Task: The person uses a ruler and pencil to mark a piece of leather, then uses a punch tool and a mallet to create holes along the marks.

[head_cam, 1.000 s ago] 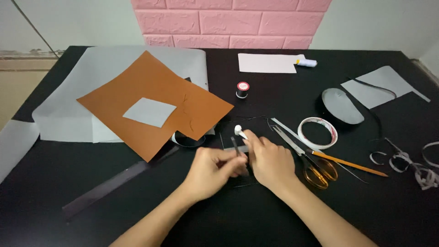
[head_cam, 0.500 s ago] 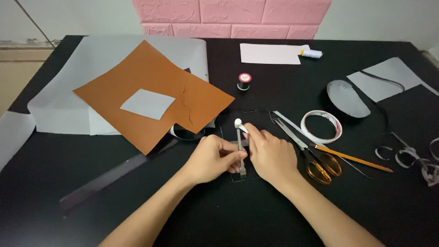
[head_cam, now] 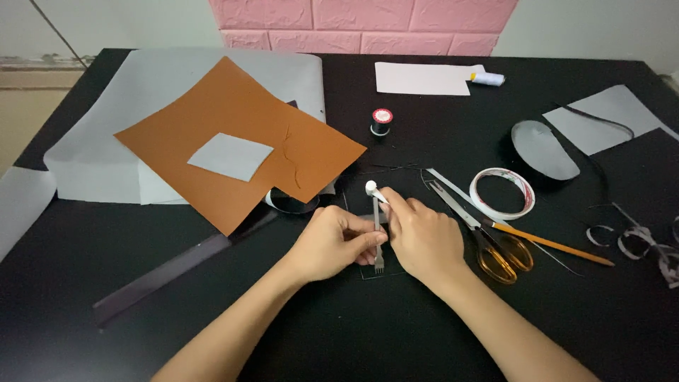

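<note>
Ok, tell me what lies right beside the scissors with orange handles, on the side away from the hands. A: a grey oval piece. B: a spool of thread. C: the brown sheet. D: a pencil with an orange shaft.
D: the orange pencil lies slanted right next to the scissors, while the thread spool, grey oval and brown sheet sit well apart from them.

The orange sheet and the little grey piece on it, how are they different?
The orange sheet is large, while the grey piece is small. The orange sheet is brownish orange and the grey piece is pale grey. The orange sheet lies on a bigger grey sheet, while the grey piece lies on top of the orange sheet. Both are flat, four-cornered and turned at a slant, away from both hands.
</note>
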